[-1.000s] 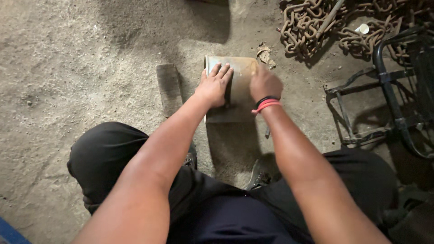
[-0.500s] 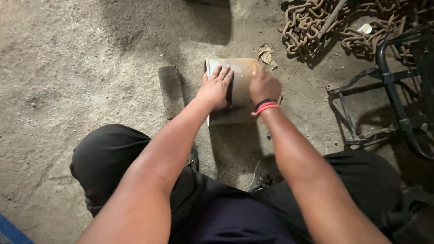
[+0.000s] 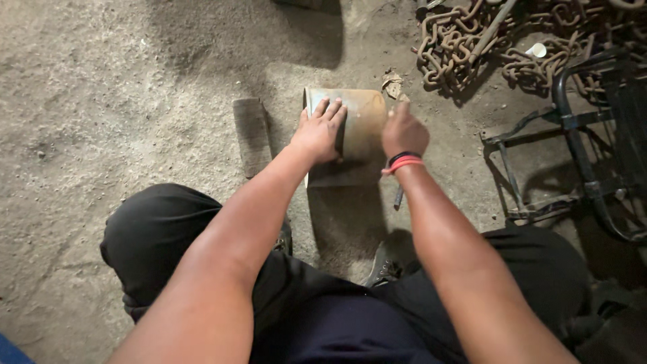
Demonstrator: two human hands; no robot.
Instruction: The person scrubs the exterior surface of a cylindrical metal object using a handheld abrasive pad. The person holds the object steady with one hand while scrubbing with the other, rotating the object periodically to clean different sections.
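Note:
A rusty, curved sheet-metal piece (image 3: 364, 118) stands on the dirt floor in front of my knees. My left hand (image 3: 320, 131) lies flat on its left side with fingers spread. My right hand (image 3: 403, 131), with red and black bands at the wrist, rests on the right side of the piece, fingers curled over its far edge. Both hands press on the metal.
A flat wooden block (image 3: 251, 135) lies left of the metal piece. A heap of rusty chain (image 3: 472, 40) lies at the top right, a black metal frame (image 3: 579, 155) at the right. A thin dark rod (image 3: 398, 197) lies by my right wrist. My black-trousered legs fill the bottom.
Both hands stay on the metal piece; the right hand has shifted slightly along its right edge. The view has barely moved.

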